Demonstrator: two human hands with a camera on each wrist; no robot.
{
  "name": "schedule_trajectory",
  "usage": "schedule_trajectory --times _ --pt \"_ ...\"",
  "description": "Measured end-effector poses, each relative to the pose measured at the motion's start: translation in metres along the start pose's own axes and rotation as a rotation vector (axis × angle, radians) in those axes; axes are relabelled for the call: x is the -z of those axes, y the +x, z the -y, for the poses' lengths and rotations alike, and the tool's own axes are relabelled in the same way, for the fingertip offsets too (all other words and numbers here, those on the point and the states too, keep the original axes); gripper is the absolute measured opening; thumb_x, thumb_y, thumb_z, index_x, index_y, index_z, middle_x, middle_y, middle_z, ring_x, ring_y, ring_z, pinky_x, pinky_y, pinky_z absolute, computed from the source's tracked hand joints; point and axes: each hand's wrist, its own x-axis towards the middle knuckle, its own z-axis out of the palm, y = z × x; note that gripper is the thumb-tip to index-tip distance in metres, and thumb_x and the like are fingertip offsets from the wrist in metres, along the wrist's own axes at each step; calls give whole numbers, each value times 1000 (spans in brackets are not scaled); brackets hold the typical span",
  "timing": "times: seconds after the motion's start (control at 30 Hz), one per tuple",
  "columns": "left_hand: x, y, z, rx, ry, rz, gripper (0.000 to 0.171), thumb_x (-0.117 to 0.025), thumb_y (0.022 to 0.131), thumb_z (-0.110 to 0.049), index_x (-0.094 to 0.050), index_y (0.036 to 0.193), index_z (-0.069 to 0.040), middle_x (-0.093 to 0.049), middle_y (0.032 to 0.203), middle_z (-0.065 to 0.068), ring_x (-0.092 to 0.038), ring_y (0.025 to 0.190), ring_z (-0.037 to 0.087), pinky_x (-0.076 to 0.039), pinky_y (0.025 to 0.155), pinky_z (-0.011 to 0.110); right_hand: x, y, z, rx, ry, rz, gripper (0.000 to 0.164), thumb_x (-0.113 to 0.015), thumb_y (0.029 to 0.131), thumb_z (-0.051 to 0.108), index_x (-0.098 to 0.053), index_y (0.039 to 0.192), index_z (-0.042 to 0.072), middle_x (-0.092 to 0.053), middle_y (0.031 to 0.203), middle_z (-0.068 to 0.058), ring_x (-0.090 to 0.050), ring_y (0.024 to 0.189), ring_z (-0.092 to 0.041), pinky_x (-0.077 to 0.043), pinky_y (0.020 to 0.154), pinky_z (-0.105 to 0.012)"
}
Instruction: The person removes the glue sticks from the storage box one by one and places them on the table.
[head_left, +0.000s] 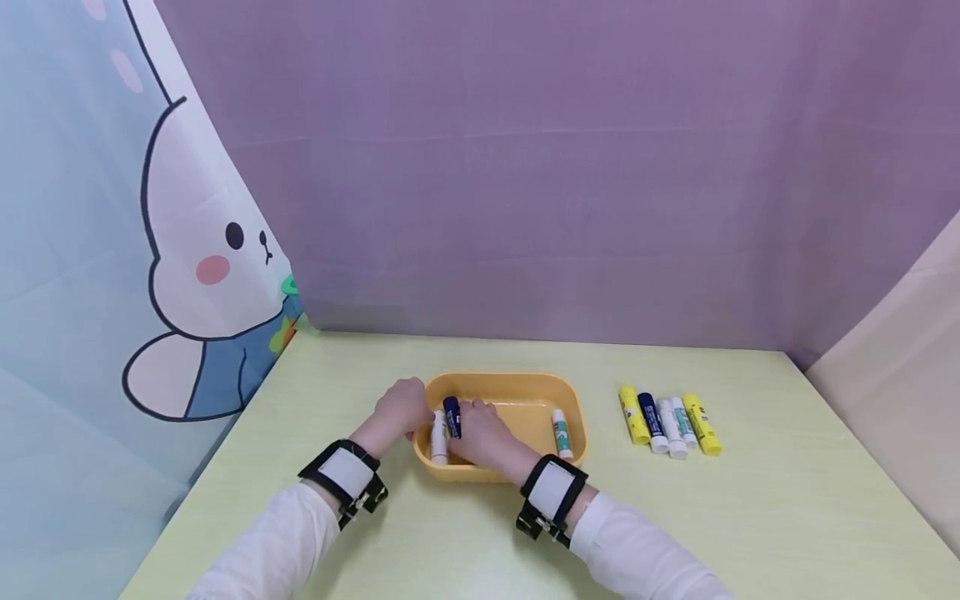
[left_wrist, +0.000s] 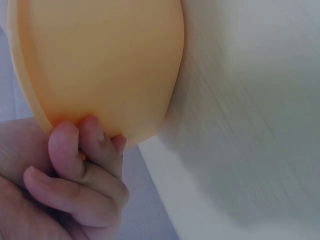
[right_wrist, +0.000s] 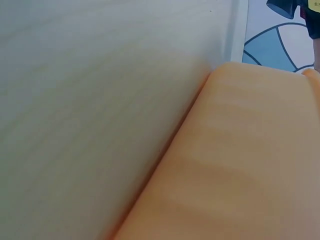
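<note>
A shallow yellow-orange plastic basket [head_left: 517,385] stands on the table in front of me. My left hand [head_left: 405,406] grips its left end; in the left wrist view the fingers [left_wrist: 95,187] curl against the outer wall by the rim. Inside the basket, my right hand [head_left: 486,435] holds a navy glue stick [head_left: 452,417] near the left end, its fingertips partly hidden. Beside that one lies a white glue stick [head_left: 438,437] along the left wall. Another glue stick, white with a teal label [head_left: 562,433], lies at the basket's right end.
To the right of the basket several glue sticks lie side by side on the table [head_left: 795,483]: yellow ones [head_left: 634,414] at both ends, a navy one [head_left: 652,422] and white ones [head_left: 672,427] between. A purple curtain [head_left: 525,183] hangs behind the table.
</note>
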Motion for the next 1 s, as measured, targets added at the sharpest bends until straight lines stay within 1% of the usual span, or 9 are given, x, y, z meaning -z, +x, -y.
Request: schedule_trajectory --times 0.13,0.27,0.4,0.57,0.63,0.7,0.77,0.87,1.0 --pt "0 1 0 -2 12 -1 15 -62 83 -9 -58 92 3 -60 64 9 -58 44 15 -45 38 21 2 -2 -3 -46 63 20 44 -64 86 23 -55 117 -7 -55 104 -15 -50 85 -22 -48 70 -32" --pt "1 1 0 -1 24 -3 16 -62 83 -9 -58 93 3 -60 63 8 -58 44 14 -44 37 21 6 -4 -5 -60 106 41 26 -59 87 16 -60 102 -5 -52 92 -11 -48 75 -20 -43 57 -27" --pt "1 1 -1 7 25 -1 18 -62 83 -10 -58 95 3 -61 63 8 -58 44 14 -44 38 21 10 -5 -6 -48 63 46 18 -59 85 13 -62 95 -3 -51 87 -10 -48 73 -19 -43 55 -26" --pt "1 3 -1 25 27 9 22 -63 84 -11 -58 99 4 -61 66 9 -59 46 15 -45 39 21 11 -6 -10 10 -20 29 23 -65 82 9 -67 103 0 -62 95 -10 -50 82 -18 -46 65 -27" --pt "0 3 -1 31 27 13 23 -63 84 -11 -58 101 5 -61 67 9 -59 46 15 -46 39 21 11 -7 -12 37 -44 25 26 -65 81 7 -68 106 1 -65 100 -9 -49 85 -18 -47 67 -27" --pt "1 3 -1 34 27 14 23 -63 84 -11 -58 101 5 -60 67 9 -59 46 15 -46 39 21 10 -8 -14 41 -39 31 28 -64 80 4 -66 108 1 -63 102 -12 -49 83 -19 -47 63 -26" --pt "1 2 -1 30 29 15 23 -63 85 -11 -58 101 5 -61 66 9 -59 46 15 -46 39 21 8 -8 -16 15 1 40 28 -63 79 2 -64 107 -2 -59 99 -14 -48 79 -19 -46 59 -26" --pt "1 1 -1 21 33 11 20 -62 84 -10 -59 97 4 -61 64 8 -59 45 14 -45 39 21 7 -7 -16 -62 84 59 29 -64 77 0 -58 105 -6 -52 92 -13 -49 73 -20 -44 56 -27" --pt "1 0 -2 14 33 7 16 -62 84 -9 -59 93 3 -61 63 8 -58 44 14 -45 38 21 8 -7 -16 -135 133 81 23 -65 77 0 -54 97 -5 -51 79 -10 -50 64 -19 -43 51 -26"
